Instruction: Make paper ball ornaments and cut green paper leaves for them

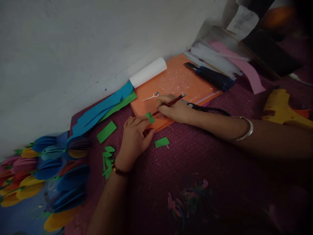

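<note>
My right hand [174,109] is closed around a dark red pencil [176,100], its tip on a small green paper piece [150,117]. That piece lies on the near left part of the orange sheets [171,65]. My left hand [137,135] rests beside it, fingers stretched out to the paper's left edge and thumb apart; whether the fingertips press on it is hard to tell. Two more green paper rectangles lie close by, one [107,132] left of my left hand and one [161,142] to its right. Small green leaf-shaped cuttings [107,160] lie by my left wrist.
Blue paper strips [102,111] and a white roll [148,72] lie along the wall. A box cutter [210,76], black-handled scissors [207,108] and a yellow glue gun [278,106] are at right. Colourful folded-paper ornaments [50,168] stand left; paper scraps [174,204] lie in front.
</note>
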A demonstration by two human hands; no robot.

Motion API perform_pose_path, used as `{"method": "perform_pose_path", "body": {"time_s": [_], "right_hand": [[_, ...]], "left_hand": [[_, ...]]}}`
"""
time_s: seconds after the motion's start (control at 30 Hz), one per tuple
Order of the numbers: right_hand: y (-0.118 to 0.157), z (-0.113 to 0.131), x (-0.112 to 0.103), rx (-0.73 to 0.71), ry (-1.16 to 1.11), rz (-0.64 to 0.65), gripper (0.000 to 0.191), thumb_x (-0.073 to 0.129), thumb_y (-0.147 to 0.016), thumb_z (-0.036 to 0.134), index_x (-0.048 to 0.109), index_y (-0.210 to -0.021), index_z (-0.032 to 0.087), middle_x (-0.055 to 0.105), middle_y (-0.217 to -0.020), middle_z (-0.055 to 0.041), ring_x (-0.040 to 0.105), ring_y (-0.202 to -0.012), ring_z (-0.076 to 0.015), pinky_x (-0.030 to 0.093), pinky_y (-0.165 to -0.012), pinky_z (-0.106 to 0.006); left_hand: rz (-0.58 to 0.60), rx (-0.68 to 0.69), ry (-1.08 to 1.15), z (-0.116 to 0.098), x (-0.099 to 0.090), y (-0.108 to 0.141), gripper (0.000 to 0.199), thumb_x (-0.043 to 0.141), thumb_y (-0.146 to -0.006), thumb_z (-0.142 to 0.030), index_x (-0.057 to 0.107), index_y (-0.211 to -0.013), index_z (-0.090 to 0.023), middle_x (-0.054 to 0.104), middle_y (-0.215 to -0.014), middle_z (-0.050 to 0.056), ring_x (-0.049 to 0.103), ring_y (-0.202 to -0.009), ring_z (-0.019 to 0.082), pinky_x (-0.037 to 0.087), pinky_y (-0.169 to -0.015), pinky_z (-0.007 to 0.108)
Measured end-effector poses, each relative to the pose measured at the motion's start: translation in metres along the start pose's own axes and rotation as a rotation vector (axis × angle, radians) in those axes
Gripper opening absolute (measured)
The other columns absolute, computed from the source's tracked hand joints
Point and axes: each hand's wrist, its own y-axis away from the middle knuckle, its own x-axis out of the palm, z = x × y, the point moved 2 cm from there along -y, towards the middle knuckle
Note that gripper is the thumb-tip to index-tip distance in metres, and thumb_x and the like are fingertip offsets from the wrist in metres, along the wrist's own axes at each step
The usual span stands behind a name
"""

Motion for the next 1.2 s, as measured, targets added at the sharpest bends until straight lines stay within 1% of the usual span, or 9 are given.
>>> {"method": "perform_pose_path", "body": {"time_s": [0.1, 0.23, 0.4, 0.53, 0.6, 0.7, 0.9, 1.03, 1.2], "right_hand": [[0.0014, 0.0021, -0.0017, 0.025, -0.071, 0.014, 0.013, 0.045, -0.075, 0.017, 0.046, -0.062, 0.018, 0.052, -0.058, 0.0023, 0.048, -0.059, -0.0108, 0.034, -0.057, -0.025], [0.0019, 0.0058, -0.0018, 0.018, -0.030, 0.040, 0.017, 0.046, -0.074, 0.014, 0.043, -0.058, 0.019, 0.048, -0.055, 0.0028, 0.045, -0.059, -0.0108, 0.034, -0.059, -0.026], [0.0003, 0.0050, -0.0015, -0.011, 0.005, 0.021, 0.017, 0.045, -0.075, 0.012, 0.043, -0.060, 0.019, 0.050, -0.058, 0.0029, 0.046, -0.060, -0.0108, 0.033, -0.058, -0.026], [-0.0010, 0.0034, -0.0008, 0.026, -0.041, 0.025, 0.016, 0.045, -0.076, 0.012, 0.045, -0.062, 0.019, 0.052, -0.056, 0.0034, 0.047, -0.057, -0.0106, 0.034, -0.057, -0.026], [-0.0007, 0.0041, 0.0006, 0.032, -0.058, 0.032, 0.015, 0.046, -0.077, 0.013, 0.047, -0.063, 0.019, 0.055, -0.057, 0.0030, 0.049, -0.057, -0.0110, 0.036, -0.058, -0.026], [0.0012, 0.0068, 0.0034, -0.012, -0.072, 0.034, 0.016, 0.048, -0.078, 0.015, 0.048, -0.063, 0.020, 0.060, -0.062, 0.0016, 0.053, -0.062, -0.0122, 0.039, -0.062, -0.027], [0.0047, 0.0102, 0.0055, -0.043, -0.029, 0.032, 0.014, 0.050, -0.079, 0.016, 0.051, -0.065, 0.020, 0.062, -0.068, 0.0021, 0.054, -0.066, -0.0122, 0.037, -0.063, -0.026], [0.0024, 0.0094, 0.0024, 0.013, -0.004, 0.018, 0.017, 0.048, -0.077, 0.014, 0.049, -0.061, 0.018, 0.059, -0.061, 0.0029, 0.052, -0.062, -0.0106, 0.035, -0.058, -0.025], [-0.0005, 0.0065, -0.0001, 0.048, -0.103, 0.026, 0.020, 0.046, -0.076, 0.011, 0.048, -0.058, 0.018, 0.055, -0.055, 0.0028, 0.049, -0.055, -0.0089, 0.035, -0.054, -0.024]], "left_hand": [[0.001, -0.006, -0.001, 0.0003, 0.0004, 0.0003, 0.017, 0.060, -0.084, -0.032, 0.067, -0.096, -0.022, 0.068, -0.110, 0.005, 0.056, -0.102, 0.025, 0.041, -0.092, 0.043], [0.011, -0.009, -0.002, 0.0006, 0.0007, 0.0001, 0.018, 0.059, -0.085, -0.033, 0.067, -0.096, -0.022, 0.068, -0.110, 0.005, 0.056, -0.102, 0.025, 0.040, -0.093, 0.043], [0.021, -0.010, -0.007, 0.0000, -0.0005, 0.0003, 0.018, 0.060, -0.085, -0.033, 0.067, -0.098, -0.022, 0.068, -0.112, 0.005, 0.056, -0.103, 0.025, 0.040, -0.094, 0.044], [0.017, -0.017, -0.020, -0.0017, 0.0001, 0.0020, 0.020, 0.059, -0.085, -0.031, 0.066, -0.102, -0.021, 0.064, -0.116, 0.006, 0.055, -0.107, 0.025, 0.039, -0.097, 0.044], [0.003, -0.037, -0.036, -0.0026, 0.0006, 0.0029, 0.021, 0.061, -0.084, -0.031, 0.066, -0.102, -0.022, 0.061, -0.118, 0.007, 0.054, -0.107, 0.025, 0.040, -0.098, 0.045], [-0.012, -0.065, -0.051, -0.0038, 0.0007, 0.0035, 0.021, 0.063, -0.083, -0.031, 0.067, -0.102, -0.023, 0.059, -0.115, 0.008, 0.054, -0.105, 0.025, 0.040, -0.097, 0.045], [0.005, -0.044, -0.041, -0.0039, 0.0001, 0.0027, 0.019, 0.061, -0.084, -0.030, 0.066, -0.100, -0.022, 0.063, -0.113, 0.006, 0.055, -0.106, 0.025, 0.038, -0.099, 0.046], [0.010, -0.018, -0.043, -0.0040, -0.0004, 0.0023, 0.018, 0.060, -0.085, -0.031, 0.066, -0.099, -0.023, 0.066, -0.110, 0.005, 0.056, -0.102, 0.025, 0.041, -0.094, 0.044], [0.003, -0.004, -0.045, -0.0046, -0.0016, 0.0022, 0.018, 0.060, -0.085, -0.031, 0.065, -0.100, -0.022, 0.066, -0.110, 0.005, 0.057, -0.102, 0.024, 0.041, -0.093, 0.043]]}}
